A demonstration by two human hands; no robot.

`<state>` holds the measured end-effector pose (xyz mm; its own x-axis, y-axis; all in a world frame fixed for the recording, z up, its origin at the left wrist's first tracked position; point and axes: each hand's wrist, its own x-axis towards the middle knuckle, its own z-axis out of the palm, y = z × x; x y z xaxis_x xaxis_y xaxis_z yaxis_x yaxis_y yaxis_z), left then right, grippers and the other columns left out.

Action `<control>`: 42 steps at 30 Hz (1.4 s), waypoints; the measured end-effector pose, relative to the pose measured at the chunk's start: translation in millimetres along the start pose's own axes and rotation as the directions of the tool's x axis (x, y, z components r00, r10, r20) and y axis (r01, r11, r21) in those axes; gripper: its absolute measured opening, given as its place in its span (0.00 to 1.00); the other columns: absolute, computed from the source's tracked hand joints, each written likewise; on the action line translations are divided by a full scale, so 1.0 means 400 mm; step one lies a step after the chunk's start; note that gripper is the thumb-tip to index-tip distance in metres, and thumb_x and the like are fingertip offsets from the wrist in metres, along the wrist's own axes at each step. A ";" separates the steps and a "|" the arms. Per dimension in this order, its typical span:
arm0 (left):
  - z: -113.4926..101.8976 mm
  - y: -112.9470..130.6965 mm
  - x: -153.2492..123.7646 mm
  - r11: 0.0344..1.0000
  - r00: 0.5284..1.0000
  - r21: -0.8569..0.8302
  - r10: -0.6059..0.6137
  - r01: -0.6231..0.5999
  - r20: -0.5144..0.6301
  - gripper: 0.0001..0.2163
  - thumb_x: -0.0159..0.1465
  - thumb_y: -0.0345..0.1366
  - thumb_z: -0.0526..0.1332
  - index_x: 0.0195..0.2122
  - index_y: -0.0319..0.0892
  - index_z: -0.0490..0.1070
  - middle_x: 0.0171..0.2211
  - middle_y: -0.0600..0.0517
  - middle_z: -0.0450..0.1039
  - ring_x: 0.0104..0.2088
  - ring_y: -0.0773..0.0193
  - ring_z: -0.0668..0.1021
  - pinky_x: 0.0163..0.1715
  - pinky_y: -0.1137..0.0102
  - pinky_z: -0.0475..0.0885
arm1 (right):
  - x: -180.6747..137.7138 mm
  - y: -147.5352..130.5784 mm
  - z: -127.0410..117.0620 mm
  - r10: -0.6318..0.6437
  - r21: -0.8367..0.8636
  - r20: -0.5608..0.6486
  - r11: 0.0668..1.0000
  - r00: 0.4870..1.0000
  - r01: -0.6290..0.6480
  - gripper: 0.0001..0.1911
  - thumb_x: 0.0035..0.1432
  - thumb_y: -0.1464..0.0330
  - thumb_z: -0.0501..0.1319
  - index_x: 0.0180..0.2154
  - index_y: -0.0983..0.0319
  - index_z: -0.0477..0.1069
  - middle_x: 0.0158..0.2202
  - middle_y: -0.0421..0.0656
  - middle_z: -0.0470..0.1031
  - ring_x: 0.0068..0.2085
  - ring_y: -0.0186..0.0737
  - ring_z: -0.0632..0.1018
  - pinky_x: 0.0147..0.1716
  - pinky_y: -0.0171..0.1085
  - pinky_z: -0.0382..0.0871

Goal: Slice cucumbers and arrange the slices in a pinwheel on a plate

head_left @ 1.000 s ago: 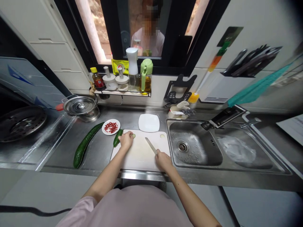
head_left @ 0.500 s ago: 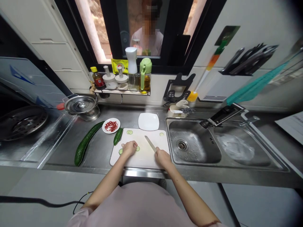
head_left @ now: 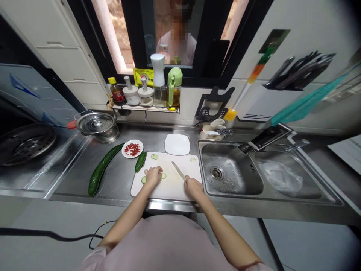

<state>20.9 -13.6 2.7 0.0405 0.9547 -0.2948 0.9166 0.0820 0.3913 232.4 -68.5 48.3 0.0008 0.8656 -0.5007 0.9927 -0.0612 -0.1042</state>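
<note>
A knife is held by its handle in my right hand, its blade angled up and left over the white cutting board. My left hand is over the board's left half, fingers curled together; whatever is in them is hidden. A cucumber slice lies right beside its fingertips, and another cucumber slice is at its left side. Farther back on the board are a few overlapping slices and a single slice. A cut piece of cucumber rests at the upper left edge.
A long whole cucumber and a plate of chopped red pieces are to the left. An empty white plate stands behind the board. To the right is the sink; a lidded steel pot and a condiment shelf are at the back.
The view shifts slightly. Both hands stay nearly where they were; my left fingers move only a little beside the slice, and the knife remains in my right hand.
</note>
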 end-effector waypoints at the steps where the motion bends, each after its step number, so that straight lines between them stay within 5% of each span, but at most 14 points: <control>1: 0.000 -0.003 0.001 1.000 1.000 -0.003 0.000 0.000 -0.007 0.11 0.60 0.30 0.55 0.38 0.48 0.75 0.40 0.48 0.78 0.46 0.53 0.74 0.45 0.60 0.58 | 0.000 0.000 -0.001 -0.008 -0.005 -0.005 1.000 1.000 0.008 0.16 0.65 0.71 0.46 0.50 0.63 0.65 0.42 0.53 0.77 0.45 0.47 0.78 0.39 0.39 0.65; 7: -0.006 -0.021 0.007 0.999 1.000 -0.037 -0.015 0.016 0.015 0.10 0.59 0.31 0.57 0.39 0.48 0.75 0.40 0.49 0.77 0.47 0.53 0.72 0.45 0.59 0.57 | -0.021 0.010 -0.009 -0.057 -0.004 -0.031 0.998 0.998 0.057 0.17 0.68 0.61 0.44 0.49 0.61 0.66 0.44 0.52 0.77 0.45 0.45 0.77 0.40 0.37 0.63; 20: 0.004 -0.036 0.028 0.996 0.997 -0.079 -0.048 0.052 0.062 0.07 0.59 0.34 0.60 0.39 0.50 0.73 0.40 0.51 0.77 0.48 0.53 0.69 0.46 0.59 0.55 | -0.082 -0.010 0.015 -0.213 -0.130 0.024 0.968 0.977 0.214 0.16 0.67 0.64 0.45 0.45 0.61 0.68 0.40 0.50 0.77 0.42 0.44 0.77 0.37 0.36 0.61; 42: -0.009 -0.033 0.030 0.995 0.994 -0.081 -0.057 0.064 0.091 0.07 0.58 0.35 0.61 0.39 0.49 0.72 0.39 0.52 0.77 0.48 0.54 0.70 0.46 0.59 0.55 | -0.080 -0.006 0.013 -0.210 -0.134 0.068 0.967 0.975 0.218 0.16 0.67 0.65 0.45 0.46 0.61 0.68 0.40 0.51 0.77 0.43 0.44 0.77 0.38 0.36 0.61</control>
<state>7.9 -1.9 -2.8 0.0244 0.9186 -0.3944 0.8821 0.1659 0.4409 229.3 -98.7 60.3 -0.2162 0.8231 -0.5251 0.9760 0.1959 -0.0946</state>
